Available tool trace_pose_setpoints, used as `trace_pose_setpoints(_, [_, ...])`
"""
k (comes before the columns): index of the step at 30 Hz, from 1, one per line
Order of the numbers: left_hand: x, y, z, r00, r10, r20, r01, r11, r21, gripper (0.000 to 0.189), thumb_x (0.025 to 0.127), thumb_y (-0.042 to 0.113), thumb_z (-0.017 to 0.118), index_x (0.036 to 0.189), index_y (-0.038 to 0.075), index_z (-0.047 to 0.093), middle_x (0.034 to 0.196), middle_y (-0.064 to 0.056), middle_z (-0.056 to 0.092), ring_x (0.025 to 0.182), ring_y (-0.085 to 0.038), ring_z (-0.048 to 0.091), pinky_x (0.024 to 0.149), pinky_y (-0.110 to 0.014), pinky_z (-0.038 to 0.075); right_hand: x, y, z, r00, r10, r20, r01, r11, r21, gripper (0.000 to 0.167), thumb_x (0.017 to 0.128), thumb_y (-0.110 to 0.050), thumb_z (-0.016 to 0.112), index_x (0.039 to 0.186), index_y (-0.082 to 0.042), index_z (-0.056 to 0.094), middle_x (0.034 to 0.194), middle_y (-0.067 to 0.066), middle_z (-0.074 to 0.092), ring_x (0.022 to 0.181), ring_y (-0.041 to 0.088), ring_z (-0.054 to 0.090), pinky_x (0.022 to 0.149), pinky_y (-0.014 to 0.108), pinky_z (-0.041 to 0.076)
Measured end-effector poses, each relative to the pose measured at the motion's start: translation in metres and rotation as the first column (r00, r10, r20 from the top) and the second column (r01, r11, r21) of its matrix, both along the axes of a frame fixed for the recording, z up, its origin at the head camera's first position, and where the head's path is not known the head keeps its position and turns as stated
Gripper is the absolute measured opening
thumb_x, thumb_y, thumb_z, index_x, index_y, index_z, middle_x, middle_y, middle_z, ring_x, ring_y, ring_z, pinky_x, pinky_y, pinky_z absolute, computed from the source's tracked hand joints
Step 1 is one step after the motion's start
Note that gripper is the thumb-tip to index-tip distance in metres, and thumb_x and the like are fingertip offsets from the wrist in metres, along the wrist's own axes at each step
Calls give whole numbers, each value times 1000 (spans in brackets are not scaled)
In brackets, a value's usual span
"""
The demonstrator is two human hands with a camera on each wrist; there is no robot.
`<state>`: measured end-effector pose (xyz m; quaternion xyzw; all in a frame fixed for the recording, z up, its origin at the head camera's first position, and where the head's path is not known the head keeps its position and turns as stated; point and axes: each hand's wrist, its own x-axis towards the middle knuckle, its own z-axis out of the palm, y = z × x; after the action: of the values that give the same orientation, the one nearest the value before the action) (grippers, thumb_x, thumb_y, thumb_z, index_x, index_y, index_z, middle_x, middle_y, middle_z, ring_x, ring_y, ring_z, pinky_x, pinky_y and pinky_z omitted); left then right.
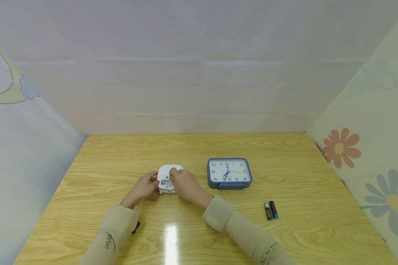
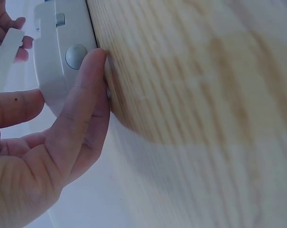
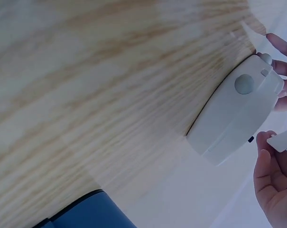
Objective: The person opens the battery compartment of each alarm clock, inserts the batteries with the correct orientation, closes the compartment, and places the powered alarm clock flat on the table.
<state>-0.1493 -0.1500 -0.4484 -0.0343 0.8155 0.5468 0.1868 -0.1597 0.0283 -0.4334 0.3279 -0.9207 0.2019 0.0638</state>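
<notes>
A white clock-like device [image 1: 167, 169] lies face down on the table, its battery compartment [image 1: 167, 184] uncovered. Rounded feet and a small slot show along its side in the right wrist view. My left hand [image 1: 144, 187] grips the near left side of the device, thumb on one face and fingers around the edge by a round foot [image 2: 77, 56]. Above the device, my right hand [image 1: 187, 185] pinches a small white battery cover [image 3: 283, 140] between thumb and fingers. That cover is lifted off the body in both wrist views.
A blue-framed alarm clock [image 1: 229, 171] stands to the right of the white device. Two dark batteries, one silver-topped [image 1: 268, 211] and one blue-ended [image 1: 273, 209], lie farther right. A small black object [image 1: 136, 227] is partly hidden by the left sleeve. Fabric walls border the wooden table [image 1: 119, 154].
</notes>
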Motion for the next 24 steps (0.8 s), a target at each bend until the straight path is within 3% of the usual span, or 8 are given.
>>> trace_pose_setpoints(5, [0,0,0,1000,0,-2,0,1000,1,44,95,3,40,137,-6,29,116,-29,44,80,-27,60,59,-37,56,1,4,0,996,11,87,0,992,-123,6,94,-11,50,91,-6,53,66,1,54,52,7,44,44,17,35])
trace_pose_setpoints(10, [-1,0,-2,1000,4,2,-4,1000,1,44,95,3,40,137,-6,29,117,-30,43,80,-27,60,59,-37,56,-1,9,-3,974,32,225,40,950,-310,5,92,-7,51,88,-6,53,65,0,53,53,5,42,48,17,36])
trace_pose_setpoints(14, [-1,0,-3,1000,10,6,-10,1000,2,44,95,3,40,137,-7,28,119,-31,41,81,-27,60,60,-36,56,-3,11,-6,955,37,296,77,928,-365,6,92,-6,50,87,-5,53,69,1,57,59,6,49,52,17,40])
trace_pose_setpoints(19, [-2,0,-4,1000,14,0,-14,1000,-1,45,95,3,41,137,-6,29,119,-31,41,81,-28,60,59,-36,56,-2,14,-7,916,87,392,101,895,-435,7,93,-4,47,88,-2,51,79,11,63,70,15,63,57,17,49])
trace_pose_setpoints(24, [-2,0,-4,1000,15,-3,-15,1000,-4,44,95,3,41,137,-5,30,118,-30,42,80,-27,60,58,-35,56,0,18,-5,865,148,480,144,843,-519,9,94,-2,44,88,1,50,79,15,62,75,24,66,60,24,54])
